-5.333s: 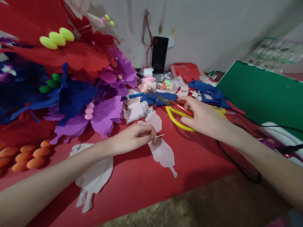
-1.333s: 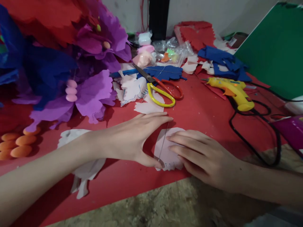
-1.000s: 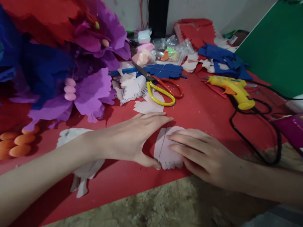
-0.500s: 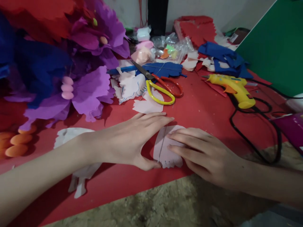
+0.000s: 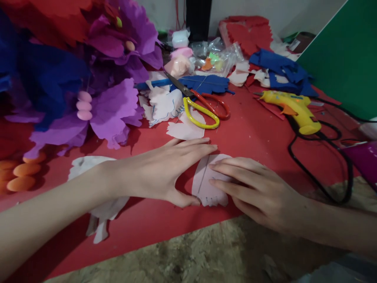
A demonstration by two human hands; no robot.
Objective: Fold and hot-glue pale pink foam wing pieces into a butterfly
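A small pale pink petal-shaped piece [image 5: 203, 184] with a scalloped lower edge lies flat between my hands. A thin dark straight line, perhaps a wire, runs along its left part, and short marks line its bottom edge. My left hand [image 5: 156, 171] arches to its left, fingers stretched and thumb apart, the thumb tip at the piece's lower left edge. My right hand [image 5: 259, 192] lies with fingers extended over the piece's right side, pressing on it. Under my left forearm, partly hidden, is a whitish scalloped piece [image 5: 110, 208].
Scissors [image 5: 203, 112] with yellow and red handles rest on pale cutouts [image 5: 166, 103] behind my hands. A yellow glue gun [image 5: 294, 108] with a black cord lies at right. Purple flowers [image 5: 113, 106] crowd the left, near orange discs [image 5: 26, 169]. A green board [image 5: 344, 63] leans at back right.
The whole view has shifted slightly, so everything sits a little higher and further right. Both hands keep nearly the same pose around the pink piece.
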